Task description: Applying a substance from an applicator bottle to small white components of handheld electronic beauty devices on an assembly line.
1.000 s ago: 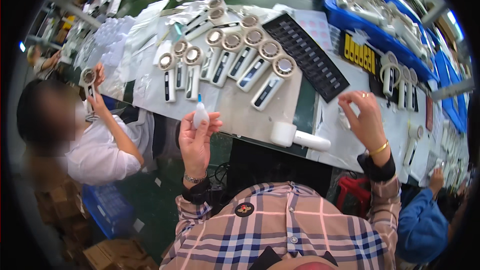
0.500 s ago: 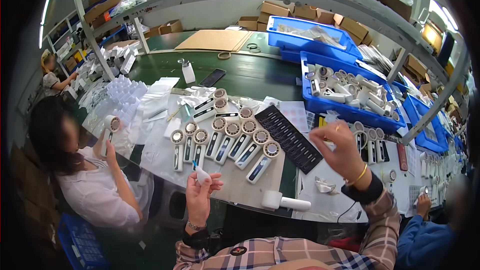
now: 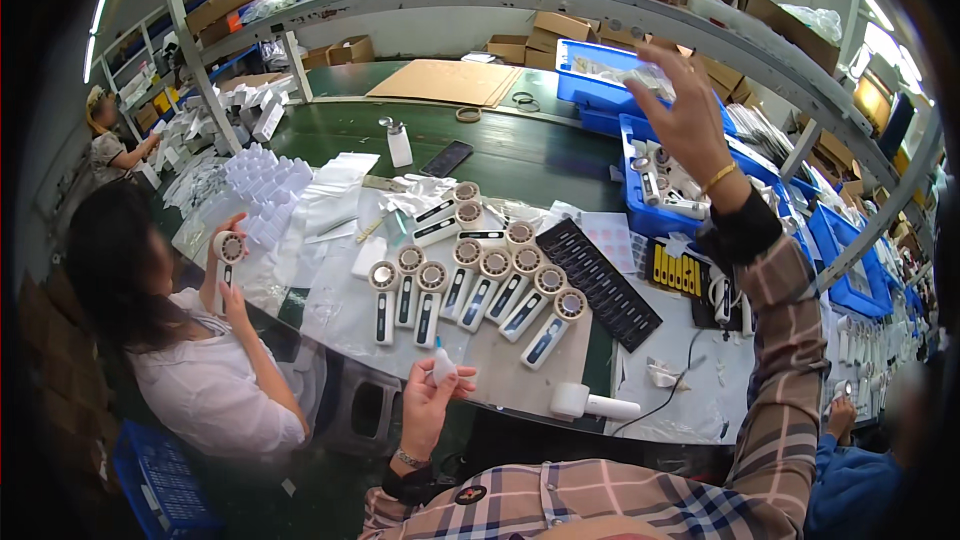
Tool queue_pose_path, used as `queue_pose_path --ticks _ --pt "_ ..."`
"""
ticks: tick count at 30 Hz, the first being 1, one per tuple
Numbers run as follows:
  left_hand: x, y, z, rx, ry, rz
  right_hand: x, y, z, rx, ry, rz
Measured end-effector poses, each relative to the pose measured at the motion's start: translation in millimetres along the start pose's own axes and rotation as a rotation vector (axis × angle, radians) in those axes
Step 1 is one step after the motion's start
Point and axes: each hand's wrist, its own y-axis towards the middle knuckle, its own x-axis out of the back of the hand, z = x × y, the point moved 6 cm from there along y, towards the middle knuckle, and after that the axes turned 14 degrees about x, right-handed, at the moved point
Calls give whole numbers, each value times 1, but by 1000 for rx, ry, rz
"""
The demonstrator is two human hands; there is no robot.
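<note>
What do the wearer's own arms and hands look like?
Left hand and right hand ungloved. Tan plaid sleeves with dark and pale stripes, black cuffs. Gold-coloured bangle right; silvery band left.

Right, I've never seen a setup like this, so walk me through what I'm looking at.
There's no robot here, just a person's two bare hands. A wide fisheye camera worn on the person's head looks down, so straight edges bend near the rim.

The left hand holds a small white bottle with a blue tip pointing up. The right hand is raised with fingers open and seems to hold nothing.

On the table lie a group of white devices with round heads, like handheld fans, beside a black slotted tray. A white hammer-shaped piece lies near the front edge. At the left, a co-worker holds a similar device.
</note>
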Motion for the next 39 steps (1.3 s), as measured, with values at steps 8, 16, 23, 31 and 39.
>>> queue_pose_path --ticks 8,16,23,31,39 --pt "12 5 -9 28 20 31 -56 88 -63 -20 -437 84" --pt "37 8 -7 25 -24 3 -114 127 -114 -101 -377 313" --pt "46 8 -3 31 -63 -33 -138 127 -148 31 -497 474" --pt "39 12 2 45 -37 -6 -126 124 -132 45 -479 212" --pt "29 15 -2 58 -28 -18 -123 129 -128 -2 -365 244"
